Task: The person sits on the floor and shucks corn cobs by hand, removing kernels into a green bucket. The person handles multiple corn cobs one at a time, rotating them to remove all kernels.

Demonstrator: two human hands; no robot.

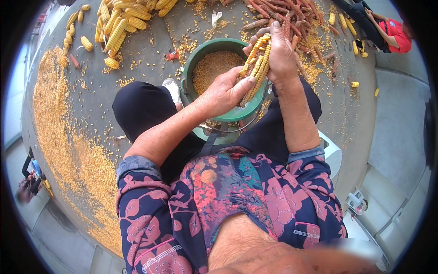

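A dried corn cob (pixel 259 68), with some kernel rows stripped away, is held tilted over the right side of a green plastic bucket (pixel 208 44). My left hand (pixel 227 90) grips its lower part, the thumb lying on the kernels. My right hand (pixel 279 54) is closed around its upper end. Loose corn kernels (pixel 217 66) lie inside the bucket, which stands between my knees. Its wire handle (pixel 232 131) hangs at the near side. My fingers behind the cob are partly hidden.
Unshelled corn cobs (pixel 119 24) are piled at the upper left, stripped reddish cobs (pixel 291 17) at the upper right. Spread kernels (pixel 58 113) cover the floor at left. A red wrapper (pixel 172 55) lies beside the bucket. Other people sit at the far right (pixel 393 36) and far left (pixel 29 185).
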